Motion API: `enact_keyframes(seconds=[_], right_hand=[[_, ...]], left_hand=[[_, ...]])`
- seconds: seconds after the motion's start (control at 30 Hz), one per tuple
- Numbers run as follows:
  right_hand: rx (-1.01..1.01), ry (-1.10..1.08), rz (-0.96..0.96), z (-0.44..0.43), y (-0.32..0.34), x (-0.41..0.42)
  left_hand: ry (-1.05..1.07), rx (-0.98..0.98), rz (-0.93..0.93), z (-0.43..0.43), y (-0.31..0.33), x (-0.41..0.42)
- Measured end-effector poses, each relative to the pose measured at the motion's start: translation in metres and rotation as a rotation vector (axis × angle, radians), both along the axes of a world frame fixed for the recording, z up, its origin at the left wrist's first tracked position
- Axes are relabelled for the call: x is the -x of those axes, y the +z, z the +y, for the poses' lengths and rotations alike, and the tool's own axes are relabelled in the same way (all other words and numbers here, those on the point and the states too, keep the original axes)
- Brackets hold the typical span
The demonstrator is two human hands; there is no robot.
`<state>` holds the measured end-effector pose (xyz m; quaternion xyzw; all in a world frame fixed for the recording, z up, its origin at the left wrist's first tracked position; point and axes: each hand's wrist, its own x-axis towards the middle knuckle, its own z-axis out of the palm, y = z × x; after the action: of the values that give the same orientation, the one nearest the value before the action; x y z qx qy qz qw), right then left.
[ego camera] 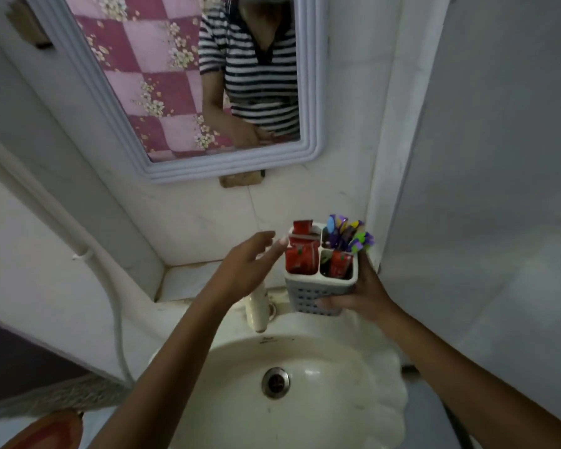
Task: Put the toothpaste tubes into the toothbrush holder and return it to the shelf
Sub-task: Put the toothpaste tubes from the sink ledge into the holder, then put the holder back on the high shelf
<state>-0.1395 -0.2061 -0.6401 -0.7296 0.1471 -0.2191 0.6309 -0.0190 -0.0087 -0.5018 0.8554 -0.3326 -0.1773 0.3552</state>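
Observation:
A white perforated toothbrush holder (314,294) hangs in the air above the back of the sink, gripped low down by my right hand (360,294). Red toothpaste tubes (300,256) stand in its left compartments, and one more red tube (339,264) fills the front right one. Purple, blue and green toothbrushes (345,236) stick out of the back right compartment. My left hand (250,264) hovers just left of the holder, fingers spread, fingertips close to the tubes and holding nothing.
A white sink (305,413) with a metal drain (275,382) lies below. A cream tap (258,307) stands under my left hand. A tiled ledge (188,280) runs behind the sink. A mirror (188,85) hangs above. A white hose (114,306) drops at left.

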Motion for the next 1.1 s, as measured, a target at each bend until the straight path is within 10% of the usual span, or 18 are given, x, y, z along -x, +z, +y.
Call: enact_keyframes(seconds=[0.3,0.43,0.6,0.83,1.1], right_hand=[[0.138,-0.185,-0.43,-0.01,0.292,-0.024],[0.207,-0.219,-0.614,0.006,0.453,-0.006],[0.367,-0.345,-0.81,0.054,0.656,0.03],[0.329,-0.679,-0.762,0.062,0.76,-0.006],[0.342,-1.053,-0.554,0.02,0.766,-0.088]], left_hand=[[-0.246,0.635,0.015,-0.022,0.231,-0.006],[-0.375,0.735,-0.561,-0.01,0.358,-0.011],[0.189,0.747,-1.629,0.019,0.514,-0.023],[0.183,0.126,-1.566,-0.018,0.529,-0.094],[0.143,0.167,-1.56,-0.016,0.52,-0.118]])
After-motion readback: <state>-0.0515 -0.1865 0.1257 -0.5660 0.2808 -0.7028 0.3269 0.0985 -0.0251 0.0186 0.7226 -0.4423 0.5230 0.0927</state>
